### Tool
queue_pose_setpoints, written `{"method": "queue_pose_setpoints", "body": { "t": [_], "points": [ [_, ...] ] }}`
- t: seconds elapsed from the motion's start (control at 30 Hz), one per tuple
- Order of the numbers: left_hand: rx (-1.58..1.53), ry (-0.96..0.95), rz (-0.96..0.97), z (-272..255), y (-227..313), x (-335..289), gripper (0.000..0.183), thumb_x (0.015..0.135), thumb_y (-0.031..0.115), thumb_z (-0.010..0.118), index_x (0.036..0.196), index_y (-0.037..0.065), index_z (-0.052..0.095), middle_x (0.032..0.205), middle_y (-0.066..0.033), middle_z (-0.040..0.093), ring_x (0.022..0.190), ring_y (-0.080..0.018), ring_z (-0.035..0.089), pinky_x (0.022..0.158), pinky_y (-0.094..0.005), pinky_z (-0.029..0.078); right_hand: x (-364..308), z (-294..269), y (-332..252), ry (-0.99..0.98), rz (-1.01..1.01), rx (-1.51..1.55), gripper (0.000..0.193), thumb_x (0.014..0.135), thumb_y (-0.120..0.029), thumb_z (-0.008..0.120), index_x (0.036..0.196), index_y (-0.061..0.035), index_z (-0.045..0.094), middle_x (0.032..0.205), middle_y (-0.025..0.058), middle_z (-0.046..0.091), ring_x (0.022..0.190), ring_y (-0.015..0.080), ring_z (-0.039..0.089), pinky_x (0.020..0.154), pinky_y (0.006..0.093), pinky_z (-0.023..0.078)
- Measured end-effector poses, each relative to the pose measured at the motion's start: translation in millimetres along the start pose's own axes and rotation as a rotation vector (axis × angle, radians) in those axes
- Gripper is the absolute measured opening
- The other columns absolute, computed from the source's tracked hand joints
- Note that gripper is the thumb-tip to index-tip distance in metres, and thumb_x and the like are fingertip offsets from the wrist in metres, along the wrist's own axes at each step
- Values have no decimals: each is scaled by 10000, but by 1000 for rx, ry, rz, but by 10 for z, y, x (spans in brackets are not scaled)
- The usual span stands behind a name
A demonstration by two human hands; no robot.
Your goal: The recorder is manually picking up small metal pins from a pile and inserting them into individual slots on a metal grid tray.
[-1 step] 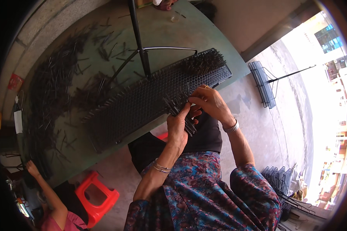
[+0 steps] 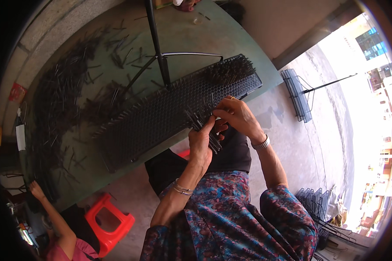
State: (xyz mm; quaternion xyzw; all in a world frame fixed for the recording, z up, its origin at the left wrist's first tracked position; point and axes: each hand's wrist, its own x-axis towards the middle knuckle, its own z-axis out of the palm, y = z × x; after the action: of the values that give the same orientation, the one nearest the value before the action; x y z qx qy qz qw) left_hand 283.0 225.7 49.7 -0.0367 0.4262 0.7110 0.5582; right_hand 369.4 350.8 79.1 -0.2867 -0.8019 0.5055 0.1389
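Observation:
A bundle of thin dark rods (image 2: pixel 215 142) runs through my left hand (image 2: pixel 200 141), whose fingers are closed around it. The rod tips stick out on both sides of the fist. My right hand (image 2: pixel 239 115) pinches with thumb and forefinger right at the left thumb; whatever is between those fingertips is too small to make out. Just beyond both hands lies a long black perforated rack (image 2: pixel 148 126), slanting across the table edge. Short dark rods (image 2: pixel 231 69) stand densely at its far right end and in a row along its far edge.
A black pole (image 2: pixel 161 65) with curved braces rises from the rack. Loose dark rods (image 2: pixel 65 87) heap over the left of the green table (image 2: pixel 183 30). A co-worker's arm (image 2: pixel 52 209) reaches in at lower left, by a red stool (image 2: pixel 111 222). Another rack (image 2: pixel 297 95) stands right.

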Motion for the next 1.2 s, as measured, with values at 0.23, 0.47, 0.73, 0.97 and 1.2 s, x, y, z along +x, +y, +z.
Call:
{"method": "queue_pose_setpoints", "body": {
  "t": [0.23,0.47,0.73,0.97,1.2],
  "points": [
    [104,17,7,-57,16,-48,246,941,236,634,1044,12,638,854,-118,712,686,-182,681,533,-281,499,64,-31,-54,58,98,105,172,902,-140,643,916,30,620,816,55,635,703,114,626,628,265,498],
    [95,-13,-13,-180,-20,-31,214,941,209,636,916,-3,656,709,-75,653,551,-140,572,490,-265,448,123,-69,-46,24,140,336,187,960,-129,573,1003,51,595,833,77,658,736,125,666,664,258,541],
    [82,-48,-72,-216,14,-38,227,941,228,638,963,2,645,767,-100,679,604,-146,605,510,-271,470,150,-179,-101,-82,147,295,185,961,-120,569,1035,47,598,822,83,673,740,142,676,679,264,547],
    [-148,-25,-162,-212,-13,-21,317,941,275,633,1134,28,585,945,-157,685,828,-249,686,696,-387,585,281,-232,-300,236,-19,230,116,936,-61,573,956,53,574,796,103,678,763,181,702,669,281,548],
    [-258,-61,-191,-191,-104,37,231,969,234,580,1116,56,582,919,-138,672,862,-258,666,830,-439,552,664,20,-85,541,-224,12,100,918,-20,589,1004,28,573,832,132,666,778,187,720,614,278,537]
  ]
}}
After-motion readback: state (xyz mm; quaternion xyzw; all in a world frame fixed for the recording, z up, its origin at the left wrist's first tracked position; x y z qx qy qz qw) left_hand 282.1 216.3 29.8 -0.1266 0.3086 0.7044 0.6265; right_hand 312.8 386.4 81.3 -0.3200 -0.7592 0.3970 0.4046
